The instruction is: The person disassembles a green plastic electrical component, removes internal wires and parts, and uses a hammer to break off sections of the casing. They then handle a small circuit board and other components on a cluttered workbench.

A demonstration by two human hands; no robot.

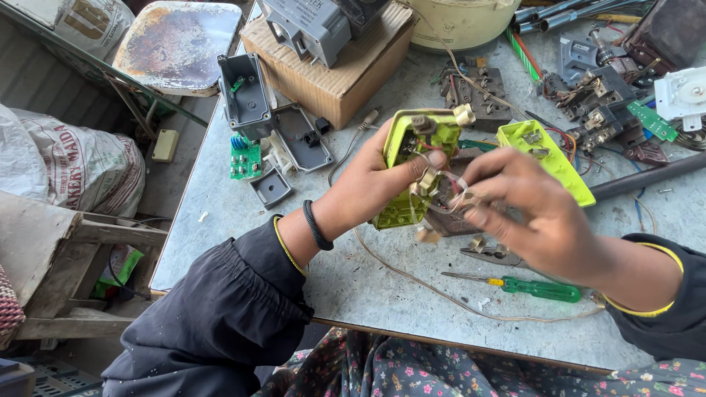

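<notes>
My left hand (371, 184) grips a lime-green plastic housing (419, 158) with metal contacts and red wires inside, held above the grey table (243, 213). My right hand (526, 209) is at the housing's right side, fingertips pinching thin wires and a small metal terminal hanging from it; it is motion-blurred. The housing's matching lime-green cover (548, 158) lies on the table just behind my right hand. A green-handled screwdriver (526, 287) lies on the table below my right wrist.
A cardboard box (331, 81) carrying a grey device stands at the back. A grey open casing (246, 95), a green circuit board (245, 156) and grey lids lie left. Switch parts, cables and a black rod (647, 176) crowd the right. A thin wire (441, 294) loops along the front.
</notes>
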